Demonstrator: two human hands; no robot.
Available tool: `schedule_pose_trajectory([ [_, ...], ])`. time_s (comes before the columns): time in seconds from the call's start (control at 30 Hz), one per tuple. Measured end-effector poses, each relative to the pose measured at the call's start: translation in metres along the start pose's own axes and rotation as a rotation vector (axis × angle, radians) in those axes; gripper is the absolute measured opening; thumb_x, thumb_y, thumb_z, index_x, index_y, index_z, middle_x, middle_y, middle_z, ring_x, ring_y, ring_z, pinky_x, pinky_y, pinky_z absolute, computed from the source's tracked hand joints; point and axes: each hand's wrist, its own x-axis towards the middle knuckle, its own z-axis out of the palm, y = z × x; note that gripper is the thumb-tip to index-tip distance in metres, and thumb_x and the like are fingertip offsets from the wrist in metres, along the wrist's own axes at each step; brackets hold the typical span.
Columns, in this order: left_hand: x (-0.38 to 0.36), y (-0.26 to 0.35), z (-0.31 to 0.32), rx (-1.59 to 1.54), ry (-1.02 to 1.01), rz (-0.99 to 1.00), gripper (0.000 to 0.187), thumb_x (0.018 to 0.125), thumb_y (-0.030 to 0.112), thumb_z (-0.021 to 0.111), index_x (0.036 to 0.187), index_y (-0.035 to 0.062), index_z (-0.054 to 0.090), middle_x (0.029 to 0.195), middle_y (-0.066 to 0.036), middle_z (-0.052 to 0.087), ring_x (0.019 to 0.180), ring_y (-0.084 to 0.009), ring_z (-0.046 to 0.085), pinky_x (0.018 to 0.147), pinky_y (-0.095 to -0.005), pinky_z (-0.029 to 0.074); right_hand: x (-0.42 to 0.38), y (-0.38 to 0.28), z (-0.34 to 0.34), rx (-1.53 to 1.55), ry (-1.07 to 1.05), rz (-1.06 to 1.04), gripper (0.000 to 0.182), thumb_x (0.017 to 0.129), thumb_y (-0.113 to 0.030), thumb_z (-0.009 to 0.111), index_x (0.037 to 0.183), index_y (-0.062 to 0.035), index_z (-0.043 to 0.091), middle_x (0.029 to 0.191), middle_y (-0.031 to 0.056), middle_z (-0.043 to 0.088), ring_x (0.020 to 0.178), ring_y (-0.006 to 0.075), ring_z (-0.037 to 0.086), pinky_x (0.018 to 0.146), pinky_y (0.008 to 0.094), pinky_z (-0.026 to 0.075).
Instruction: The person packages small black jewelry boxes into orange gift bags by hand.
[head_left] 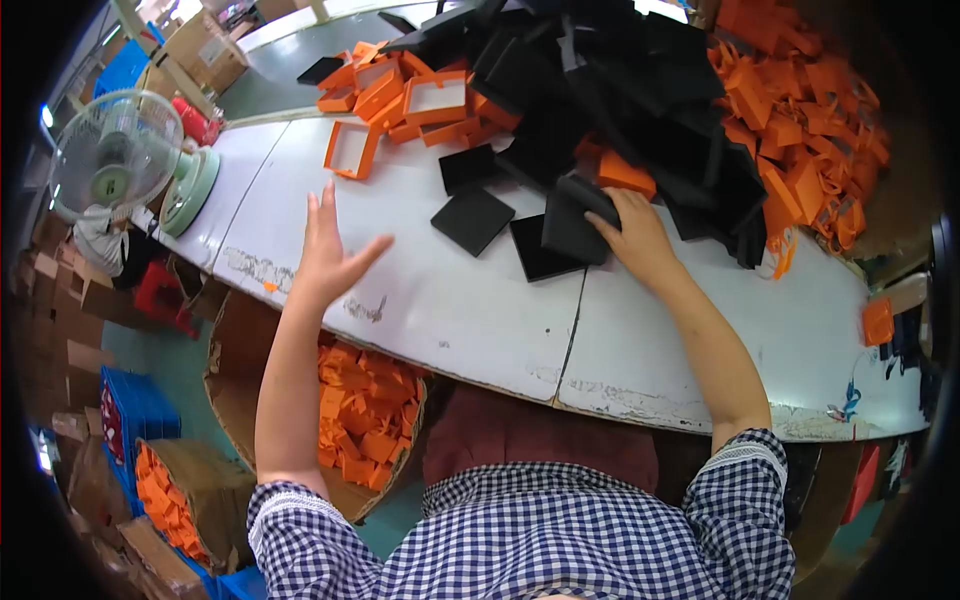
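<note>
My left hand [335, 255] is raised over the white table with its fingers spread and nothing in it. Nearest to it is an open orange box frame [351, 151], just beyond the fingertips. My right hand [637, 235] has its fingers curled over the edge of a black box [573, 228], which is tilted among other black pieces. Under and beside it are a flat black piece [538, 252] and a black square [473, 221]. An orange box [627, 173] shows just behind the right hand.
A large heap of black boxes [640, 80] covers the back of the table [450, 320]. Orange boxes [437, 97] lie left of it, and orange pieces [800, 140] are piled right. A fan [115, 165] stands at left. Below is a carton [235, 365] of orange pieces.
</note>
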Motion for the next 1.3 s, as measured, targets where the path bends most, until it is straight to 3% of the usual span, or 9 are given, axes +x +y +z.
schedule_pose_trajectory([
  [0.2,0.145,-0.094,0.07,0.172,0.224,-0.076,0.134,0.07,0.069,0.082,0.16,-0.0038,0.014,0.16,-0.041,0.017,0.153,-0.0502,0.013,0.125,-0.0487,0.019,-0.015,-0.003,-0.044,0.378,0.114,0.024,0.037,0.101,-0.035,0.063,0.114,-0.0005,0.063,0.102,0.0129,0.063,0.093,0.0316,0.063,0.083,0.0389,0.05],
  [0.3,0.17,-0.121,0.076,0.107,0.25,0.027,0.116,0.073,0.055,0.086,0.153,-0.0059,0.028,0.153,-0.032,0.034,0.14,-0.044,0.04,0.114,-0.0483,0.038,-0.048,-0.018,-0.08,0.708,-0.013,0.358,0.032,0.099,-0.026,0.068,0.117,-0.0016,0.057,0.098,0.0061,0.063,0.084,0.0171,0.06,0.076,0.0299,0.049],
  [0.53,0.046,0.005,0.023,-0.283,0.196,0.379,0.096,0.075,0.017,0.086,0.152,-0.0028,0.032,0.135,-0.018,0.054,0.129,-0.0308,0.054,0.106,-0.0399,0.047,-0.092,-0.027,-0.104,1.082,-0.182,0.558,0.047,0.096,-0.016,0.073,0.135,-0.0109,0.046,0.089,-0.0036,0.059,0.076,0.004,0.052,0.063,0.0205,0.041],
  [0.67,-0.072,0.123,0.042,-0.426,-0.502,0.415,0.114,0.066,0.024,0.094,0.154,-0.0005,0.026,0.151,-0.025,0.041,0.139,-0.0407,0.046,0.112,-0.0466,0.043,-0.075,-0.072,-0.107,1.085,-0.45,0.499,0.046,0.094,-0.015,0.073,0.133,-0.0092,0.049,0.088,0.0001,0.062,0.064,0.0055,0.054,0.053,0.0216,0.04],
  [0.8,-0.102,0.149,0.094,-0.672,-0.354,0.481,0.127,0.068,0.026,0.095,0.161,0.0054,0.01,0.159,-0.029,0.024,0.139,-0.0435,0.044,0.106,-0.0476,0.05,-0.074,-0.086,-0.09,0.837,-0.73,0.442,0.038,0.091,-0.014,0.077,0.124,-0.0038,0.06,0.094,0.0076,0.065,0.056,0.0102,0.061,0.051,0.0243,0.047],
  [0.93,-0.113,0.155,0.112,-0.712,-0.345,0.442,0.137,0.062,0.018,0.097,0.162,0.0088,0.005,0.163,-0.023,0.021,0.132,-0.0381,0.05,0.108,-0.0476,0.047,-0.093,-0.094,-0.09,0.792,-0.475,0.378,0.034,0.085,-0.012,0.082,0.113,-0.0013,0.065,0.108,0.0111,0.06,0.06,0.0165,0.065,0.056,0.0301,0.054],
  [1.03,-0.11,0.155,0.109,-0.632,-0.277,0.656,0.111,0.073,0.024,0.09,0.159,0.0031,0.023,0.163,-0.025,0.024,0.142,-0.045,0.038,0.113,-0.0505,0.041,-0.121,-0.09,-0.06,0.314,-0.016,-0.069,0.026,0.084,-0.014,0.081,0.101,-0.0019,0.067,0.104,0.0109,0.057,0.068,0.0209,0.066,0.056,0.0322,0.054],
  [1.13,-0.11,0.168,0.098,-0.183,-0.352,0.724,0.073,0.082,0.034,0.08,0.136,-0.0086,0.055,0.161,-0.019,0.034,0.147,-0.0463,0.03,0.117,-0.0563,0.031,-0.128,-0.084,-0.062,0.223,-0.148,-0.183,0.019,0.086,-0.017,0.076,0.084,-0.0051,0.061,0.094,0.0093,0.056,0.079,0.0263,0.065,0.066,0.0356,0.055],
  [1.3,-0.115,0.161,0.105,-0.08,-0.314,0.917,0.043,0.085,0.019,0.075,0.128,0.0233,0.069,0.157,-0.017,0.041,0.147,-0.0456,0.03,0.114,-0.0597,0.033,-0.103,0.02,-0.131,0.022,0.359,-0.24,0.021,0.087,-0.018,0.077,0.099,-0.0048,0.067,0.099,0.011,0.061,0.081,0.0256,0.063,0.073,0.0357,0.054],
])
